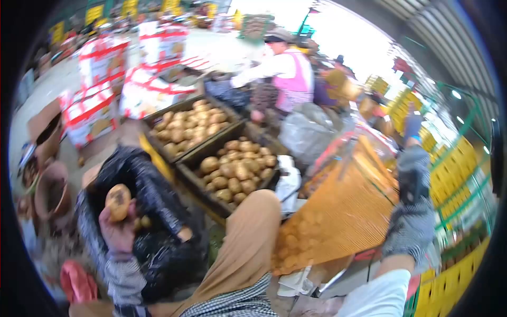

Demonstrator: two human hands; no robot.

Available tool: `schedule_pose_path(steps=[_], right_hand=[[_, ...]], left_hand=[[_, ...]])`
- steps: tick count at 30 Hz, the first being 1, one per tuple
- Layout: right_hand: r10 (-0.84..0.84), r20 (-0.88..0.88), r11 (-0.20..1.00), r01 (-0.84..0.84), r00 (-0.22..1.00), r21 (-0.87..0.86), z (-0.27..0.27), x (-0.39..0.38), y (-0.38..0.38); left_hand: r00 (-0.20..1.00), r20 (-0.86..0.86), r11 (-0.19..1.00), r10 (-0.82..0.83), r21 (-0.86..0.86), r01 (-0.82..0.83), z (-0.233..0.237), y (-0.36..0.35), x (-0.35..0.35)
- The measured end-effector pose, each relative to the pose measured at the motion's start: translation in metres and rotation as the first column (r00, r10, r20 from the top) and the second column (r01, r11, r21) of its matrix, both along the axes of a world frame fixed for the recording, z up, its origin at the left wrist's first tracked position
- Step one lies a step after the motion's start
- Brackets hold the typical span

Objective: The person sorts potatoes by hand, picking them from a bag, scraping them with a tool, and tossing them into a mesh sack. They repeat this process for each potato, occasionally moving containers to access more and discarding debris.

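Observation:
My left hand (117,232) has its fingers wrapped round a potato (118,202) with a dark patch on its skin. It holds the potato over a black plastic bag (158,253), in which a few more potatoes show. On the right, my right hand (414,174), in a dark glove, is raised beside the edge of an orange mesh bag (343,211). Potatoes lie in the lower part of this bag. The right fingers are blurred, and I cannot tell whether they grip the mesh.
Two crates of potatoes, a near crate (203,193) and a far crate (174,153), stand ahead. A person in a pink vest (296,79) sits behind them by a grey plastic bag (306,132). White-and-red cartons (97,116) stand left, yellow crates (454,169) right.

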State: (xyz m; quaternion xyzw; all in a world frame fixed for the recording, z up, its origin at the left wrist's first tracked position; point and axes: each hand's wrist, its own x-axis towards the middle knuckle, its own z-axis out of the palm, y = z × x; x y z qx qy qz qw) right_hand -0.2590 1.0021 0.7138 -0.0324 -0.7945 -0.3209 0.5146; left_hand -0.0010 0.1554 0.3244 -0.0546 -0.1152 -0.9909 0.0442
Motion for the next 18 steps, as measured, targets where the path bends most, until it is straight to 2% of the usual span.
schedule_pose_path(steps=[1,2,3,4,5,6,7,9,10,11,12,13,15,17,18], right_hand=[[0.007,-0.139,0.954,0.035,0.99,0.296,0.004,-0.018,0.0],[0.268,0.084,0.96,-0.26,0.96,-0.103,-0.007,-0.013,-0.068],[0.757,-0.028,0.474,-0.578,0.653,-0.664,-0.018,-0.005,-0.143],[0.817,-0.348,-0.014,-0.588,0.459,-0.809,-0.028,0.005,-0.222],[0.883,-0.326,-0.052,-0.618,0.339,-0.785,-0.048,0.022,-0.29],[0.916,-0.286,-0.102,-0.525,0.283,-0.845,-0.068,0.048,-0.354],[0.94,-0.243,-0.117,-0.443,0.24,-0.889,-0.085,0.08,-0.406],[0.961,-0.276,-0.262,-0.277,0.011,-0.924,-0.164,0.108,-0.492],[0.949,-0.289,-0.299,-0.065,-0.126,-0.952,-0.191,0.135,-0.536],[0.915,-0.352,-0.341,0.09,-0.197,-0.936,-0.226,0.149,-0.568],[0.887,-0.314,-0.282,0.142,-0.339,-0.949,-0.257,0.15,-0.591],[0.888,-0.27,-0.195,0.226,-0.372,-0.954,-0.287,0.158,-0.611],[0.877,-0.284,-0.132,0.374,-0.387,-0.918,-0.335,0.16,-0.642],[0.836,-0.392,-0.16,0.514,-0.383,-0.843,-0.368,0.159,-0.665],[0.856,-0.367,-0.138,0.523,-0.364,-0.841,-0.378,0.162,-0.672]], left_hand=[[0.994,0.081,0.998,0.069,0.005,-0.07,-0.008,0.001,-0.001],[0.996,0.071,0.998,0.062,0.01,-0.062,-0.002,0.006,0.003],[0.996,0.065,0.998,0.061,0.01,-0.062,0.008,0.013,0.005],[0.989,0.095,0.993,0.114,0.023,-0.117,0.015,0.02,0.008],[0.988,0.107,0.991,0.109,0.07,-0.117,0.009,0.001,0.03],[0.998,0.068,0.993,0.007,0.115,-0.015,0.007,0.02,0.009],[0.995,0.1,0.99,-0.003,0.137,-0.011,0.009,0.023,0.012],[0.99,0.048,0.961,-0.132,0.251,0.116,0.001,0.024,0.012],[0.992,0.066,0.966,-0.107,0.241,0.088,-0.001,0.027,0.014],[0.993,0.082,0.971,-0.081,0.231,0.06,-0.003,0.031,0.016],[0.995,0.095,0.984,-0.043,0.176,0.025,-0.002,0.035,0.019],[0.993,0.121,0.996,0.003,0.094,-0.014,-0.009,0.033,0.019],[0.974,0.181,0.987,0.134,-0.11,-0.116,-0.02,0.034,0.022],[0.97,0.186,0.982,0.159,-0.129,-0.137,-0.023,0.032,0.025],[0.96,0.224,0.982,0.168,-0.119,-0.144,-0.027,0.031,0.027]])
